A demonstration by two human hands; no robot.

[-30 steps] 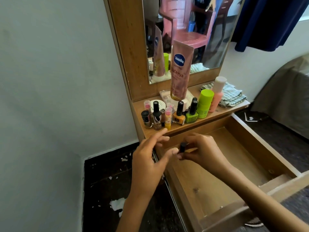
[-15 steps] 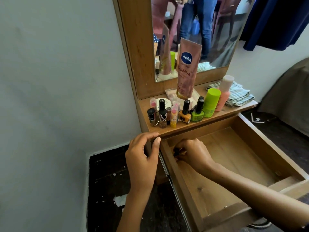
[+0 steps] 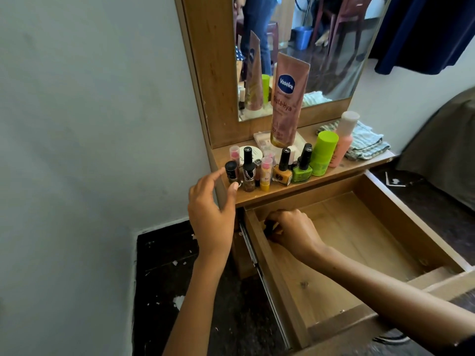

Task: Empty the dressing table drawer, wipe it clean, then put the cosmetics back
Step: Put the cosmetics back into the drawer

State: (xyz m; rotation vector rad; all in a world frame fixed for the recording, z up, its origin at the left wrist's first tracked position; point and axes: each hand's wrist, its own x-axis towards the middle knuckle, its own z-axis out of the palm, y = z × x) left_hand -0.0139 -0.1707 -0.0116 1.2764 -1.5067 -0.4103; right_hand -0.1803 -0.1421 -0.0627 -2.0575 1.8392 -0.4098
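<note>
The wooden drawer [image 3: 421, 227] is pulled out, its floor bare. My right hand [image 3: 290, 231] is down in its far left corner, fingers closed around a small black bottle [image 3: 268, 225] that is mostly hidden. My left hand [image 3: 210, 211] hovers open at the left end of the dressing table top [image 3: 331, 179], its fingertips right beside a short black-capped bottle [image 3: 231, 172]. Several nail polishes stand in a row there, among them an orange one [image 3: 282, 170] and a green one [image 3: 302, 168]. Behind them are a pink Vaseline tube [image 3: 286, 101], a green container [image 3: 322, 154] and a pink bottle [image 3: 343, 140].
A folded striped cloth [image 3: 367, 142] lies at the right end of the top, under the mirror [image 3: 321, 47]. A grey wall stands on the left, dark flaking floor [image 3: 167, 278] below. A dark covered furniture piece [image 3: 442, 145] sits at the right.
My right hand went down into the drawer's far left corner with the small black bottle. My left hand rose from the drawer's edge up to the bottles on the top.
</note>
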